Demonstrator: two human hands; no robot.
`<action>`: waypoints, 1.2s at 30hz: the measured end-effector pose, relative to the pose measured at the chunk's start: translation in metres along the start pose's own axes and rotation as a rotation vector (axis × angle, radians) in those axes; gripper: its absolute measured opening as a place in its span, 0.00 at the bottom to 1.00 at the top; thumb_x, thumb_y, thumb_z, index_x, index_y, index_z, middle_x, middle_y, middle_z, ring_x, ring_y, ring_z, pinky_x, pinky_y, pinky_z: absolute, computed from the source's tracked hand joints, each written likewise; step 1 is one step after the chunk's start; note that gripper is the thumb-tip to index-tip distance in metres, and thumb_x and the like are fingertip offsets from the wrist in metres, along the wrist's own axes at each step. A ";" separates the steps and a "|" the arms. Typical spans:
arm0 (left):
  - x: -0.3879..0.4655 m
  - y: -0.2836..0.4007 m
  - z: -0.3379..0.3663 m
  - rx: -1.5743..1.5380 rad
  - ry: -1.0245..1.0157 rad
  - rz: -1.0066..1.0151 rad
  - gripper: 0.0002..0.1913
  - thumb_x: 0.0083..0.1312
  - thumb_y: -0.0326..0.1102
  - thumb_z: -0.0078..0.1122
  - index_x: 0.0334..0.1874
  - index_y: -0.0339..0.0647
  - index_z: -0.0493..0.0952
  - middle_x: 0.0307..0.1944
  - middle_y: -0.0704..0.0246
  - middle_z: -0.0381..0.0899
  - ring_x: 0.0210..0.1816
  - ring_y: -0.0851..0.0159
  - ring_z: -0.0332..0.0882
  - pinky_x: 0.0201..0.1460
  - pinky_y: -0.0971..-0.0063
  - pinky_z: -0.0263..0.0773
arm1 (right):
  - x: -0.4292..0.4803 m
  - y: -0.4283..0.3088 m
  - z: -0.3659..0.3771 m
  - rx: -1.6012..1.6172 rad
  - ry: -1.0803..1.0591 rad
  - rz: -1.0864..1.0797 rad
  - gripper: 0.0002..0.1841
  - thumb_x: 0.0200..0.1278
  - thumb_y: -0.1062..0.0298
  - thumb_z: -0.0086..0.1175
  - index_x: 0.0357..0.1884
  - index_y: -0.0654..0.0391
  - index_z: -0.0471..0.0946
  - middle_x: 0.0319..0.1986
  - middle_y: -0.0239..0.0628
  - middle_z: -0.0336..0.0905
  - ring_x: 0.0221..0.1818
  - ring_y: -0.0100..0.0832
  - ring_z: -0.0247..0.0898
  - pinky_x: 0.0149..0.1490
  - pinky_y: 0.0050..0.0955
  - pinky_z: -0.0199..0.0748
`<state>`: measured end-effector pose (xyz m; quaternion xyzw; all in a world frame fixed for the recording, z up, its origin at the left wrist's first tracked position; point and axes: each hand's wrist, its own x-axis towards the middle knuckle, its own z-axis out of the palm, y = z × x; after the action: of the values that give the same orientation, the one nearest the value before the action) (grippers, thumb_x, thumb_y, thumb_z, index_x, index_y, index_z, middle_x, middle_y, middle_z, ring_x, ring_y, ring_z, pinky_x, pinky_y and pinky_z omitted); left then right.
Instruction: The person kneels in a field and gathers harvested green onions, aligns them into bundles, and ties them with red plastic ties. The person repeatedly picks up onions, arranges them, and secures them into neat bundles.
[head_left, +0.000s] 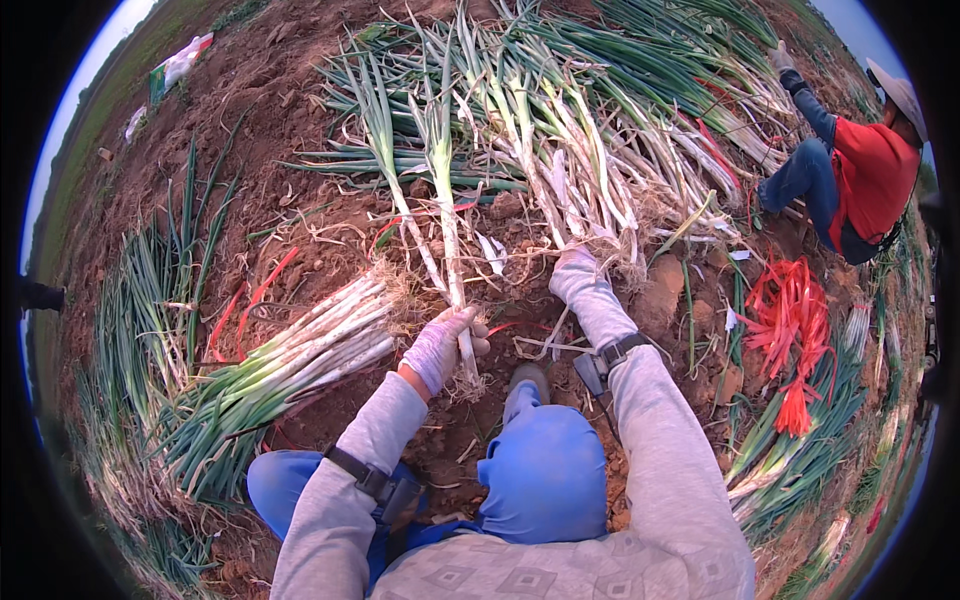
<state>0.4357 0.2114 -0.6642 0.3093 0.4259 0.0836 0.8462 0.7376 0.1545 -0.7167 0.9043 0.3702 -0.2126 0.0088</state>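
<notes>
My left hand, in a light knit glove, is closed around the white lower stems of green onions, just above their roots. Their green leaves point away from me. At the near edge of a large heap of green onions, my right hand reaches in among the roots, also gloved. Stems and roots hide its fingers, so its grip is not clear. Left of my left hand lies a thick bundle of green onions, roots towards me and leaves towards the lower left.
A person in a red top crouches at the right, one gloved hand on the leaves. Red plastic strips lie on more onions. Other onions line the left side. The soil is loose and cloddy.
</notes>
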 end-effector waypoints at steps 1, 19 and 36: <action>-0.002 0.000 0.000 -0.034 -0.026 0.028 0.17 0.74 0.49 0.62 0.50 0.43 0.74 0.38 0.64 0.83 0.32 0.62 0.85 0.36 0.65 0.83 | 0.000 0.001 -0.002 0.039 0.053 0.065 0.18 0.59 0.63 0.60 0.50 0.60 0.83 0.48 0.53 0.86 0.53 0.52 0.83 0.57 0.44 0.81; -0.053 0.048 0.024 -0.231 -0.237 0.231 0.27 0.70 0.38 0.64 0.67 0.31 0.70 0.61 0.49 0.79 0.65 0.48 0.78 0.72 0.55 0.71 | -0.173 -0.031 -0.046 1.415 -0.607 -0.018 0.22 0.71 0.56 0.65 0.55 0.63 0.78 0.36 0.37 0.85 0.38 0.32 0.84 0.45 0.30 0.82; -0.035 -0.004 0.037 -0.313 -0.452 -0.107 0.23 0.70 0.38 0.65 0.63 0.34 0.72 0.53 0.50 0.83 0.53 0.53 0.85 0.63 0.55 0.78 | -0.164 0.020 0.037 0.820 -0.693 -0.187 0.32 0.69 0.43 0.64 0.64 0.56 0.76 0.43 0.37 0.84 0.47 0.28 0.80 0.50 0.30 0.78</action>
<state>0.4420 0.1773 -0.6266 0.1629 0.2241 0.0326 0.9603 0.6330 0.0244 -0.6890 0.6737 0.3113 -0.6250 -0.2421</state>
